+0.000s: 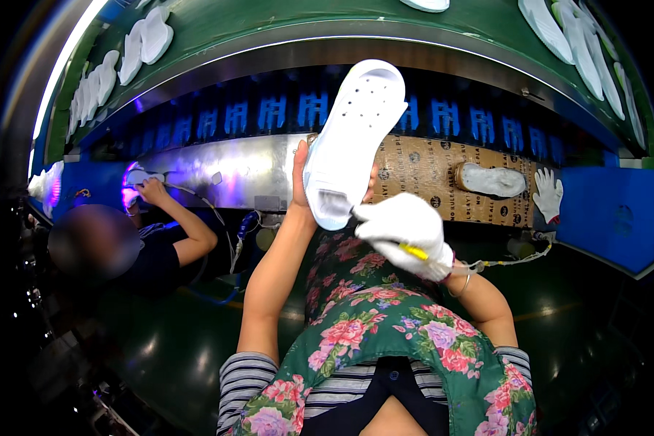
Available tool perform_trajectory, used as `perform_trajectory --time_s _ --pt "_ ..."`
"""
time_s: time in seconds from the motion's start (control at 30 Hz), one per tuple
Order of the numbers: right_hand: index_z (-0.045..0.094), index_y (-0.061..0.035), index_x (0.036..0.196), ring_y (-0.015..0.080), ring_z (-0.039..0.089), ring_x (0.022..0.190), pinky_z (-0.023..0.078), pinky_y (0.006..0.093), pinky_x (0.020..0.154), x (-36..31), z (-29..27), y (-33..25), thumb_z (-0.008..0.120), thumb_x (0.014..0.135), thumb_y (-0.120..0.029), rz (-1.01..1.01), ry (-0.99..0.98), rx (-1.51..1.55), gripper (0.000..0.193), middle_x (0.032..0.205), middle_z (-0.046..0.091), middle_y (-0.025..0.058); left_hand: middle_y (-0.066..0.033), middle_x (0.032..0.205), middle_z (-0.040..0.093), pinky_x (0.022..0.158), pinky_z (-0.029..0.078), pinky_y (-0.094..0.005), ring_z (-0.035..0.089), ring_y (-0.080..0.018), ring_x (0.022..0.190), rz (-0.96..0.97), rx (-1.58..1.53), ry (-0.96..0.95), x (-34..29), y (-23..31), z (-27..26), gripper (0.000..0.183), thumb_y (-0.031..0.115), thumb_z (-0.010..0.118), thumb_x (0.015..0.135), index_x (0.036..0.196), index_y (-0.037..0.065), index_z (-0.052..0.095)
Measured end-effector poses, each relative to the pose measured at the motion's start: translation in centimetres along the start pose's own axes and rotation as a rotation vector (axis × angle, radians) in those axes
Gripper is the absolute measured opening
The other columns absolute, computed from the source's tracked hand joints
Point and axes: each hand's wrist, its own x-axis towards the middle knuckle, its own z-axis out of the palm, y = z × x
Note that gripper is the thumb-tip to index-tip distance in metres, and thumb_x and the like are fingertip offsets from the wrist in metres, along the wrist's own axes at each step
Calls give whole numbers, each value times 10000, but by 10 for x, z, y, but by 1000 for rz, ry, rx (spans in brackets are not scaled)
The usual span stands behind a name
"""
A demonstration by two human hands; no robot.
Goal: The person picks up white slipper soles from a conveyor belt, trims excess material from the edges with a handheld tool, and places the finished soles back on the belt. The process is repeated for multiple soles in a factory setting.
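Observation:
A white clog with small round holes in its toe stands tilted in front of me, toe pointing away. My left hand is bare and wraps round it from below, with fingertips showing at its right edge. My right hand, in a white knitted glove, is closed beside the heel end. A yellow piece shows in its grip, and a dark tip reaches toward the heel opening, where a grey patch lies. The glove hides most of this slim tool. A pale cord runs from near my right wrist toward the bench.
On the cardboard-covered bench lie a white-topped shoe form and a white glove. A green conveyor beyond carries white shoes. A co-worker handles a shoe at left. Blue panels stand right.

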Motion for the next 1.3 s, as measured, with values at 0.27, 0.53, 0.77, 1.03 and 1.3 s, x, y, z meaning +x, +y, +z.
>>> perform_trajectory --time_s 0.27,0.53,0.77,1.03,1.3 --pt "788 -63 901 209 733 865 571 320 778 4 2 -3 798 789 -32 323 26 217 117 966 771 94 -310 1226 552 764 509 -484 588 -358 987 71 79 -115 5 16 -6 1193 923 477 744 1499 6 368" --pt "730 -7 935 304 696 1065 563 400 931 -44 -16 22 692 771 123 573 529 1126 213 1135 706 269 -329 1361 446 764 604 -486 625 -452 1037 168 327 -547 5 69 37 1381 727 857 561 1532 -29 232" --pt "739 36 994 234 705 1010 567 309 875 -67 21 55 682 827 106 786 631 1039 190 1121 722 224 -308 1560 267 1098 412 -618 246 -482 1466 256 -57 -445 136 133 96 1123 897 428 802 1563 83 290" --pt "747 35 1019 212 710 988 568 290 858 -86 48 75 705 853 61 959 586 975 173 1108 735 198 -365 1595 120 1194 303 -594 200 -532 1470 201 -99 -97 112 79 103 886 552 436 1023 1581 -11 41" --pt "745 31 1003 193 705 929 562 276 820 -79 58 81 715 843 51 968 588 956 164 1116 733 202 -226 1117 664 770 565 -354 711 -241 797 1387 2222 1350 38 351 20 625 259 802 817 1322 -34 579"
